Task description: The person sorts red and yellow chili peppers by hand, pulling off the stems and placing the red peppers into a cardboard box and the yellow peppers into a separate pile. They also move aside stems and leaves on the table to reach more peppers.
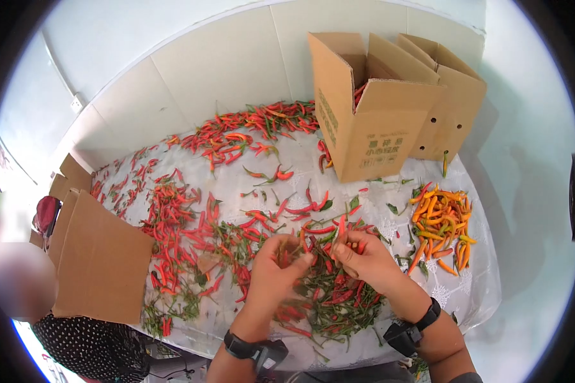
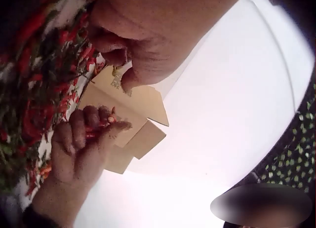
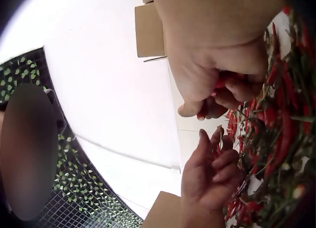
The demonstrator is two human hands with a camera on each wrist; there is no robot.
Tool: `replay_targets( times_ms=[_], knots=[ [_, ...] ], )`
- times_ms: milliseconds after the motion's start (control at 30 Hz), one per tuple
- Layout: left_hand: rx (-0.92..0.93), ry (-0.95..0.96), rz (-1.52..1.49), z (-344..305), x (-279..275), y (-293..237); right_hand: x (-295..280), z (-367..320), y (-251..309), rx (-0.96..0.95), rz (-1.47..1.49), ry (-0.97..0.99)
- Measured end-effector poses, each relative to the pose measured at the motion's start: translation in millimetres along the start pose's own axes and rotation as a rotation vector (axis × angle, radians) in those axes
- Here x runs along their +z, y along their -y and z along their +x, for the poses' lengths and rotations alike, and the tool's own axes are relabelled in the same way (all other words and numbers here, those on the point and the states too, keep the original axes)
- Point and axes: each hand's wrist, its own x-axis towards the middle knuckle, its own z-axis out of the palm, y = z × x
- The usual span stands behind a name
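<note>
Over a heap of red chilies with green stems (image 1: 345, 313), my two hands are close together. My right hand (image 1: 380, 265) holds red chilies in its curled fingers, and one red chili (image 1: 342, 226) sticks up past the thumb. In the left wrist view, red chili ends (image 2: 109, 119) show between that hand's fingers and thumb. My left hand (image 1: 269, 271) faces it with curled fingers, its thumb tip toward the right hand. A small greenish stem (image 2: 117, 76) shows between the left thumb and fingers.
Red chilies (image 1: 172, 220) spread across the plastic-covered table (image 1: 230, 185). Orange chilies (image 1: 444, 220) lie in a pile at right. A cardboard box (image 1: 383, 127) stands at the back, another box (image 1: 102, 255) at left. A person in a dotted garment (image 1: 92, 345) sits beside it.
</note>
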Motion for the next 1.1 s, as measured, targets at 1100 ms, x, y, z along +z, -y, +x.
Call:
replay_targets(
  times_ms=[1100],
  knots=[
    [-0.643,-0.353,0.391,-260,-208,70,13,43,22,-0.336,-0.926,-0.138]
  ],
)
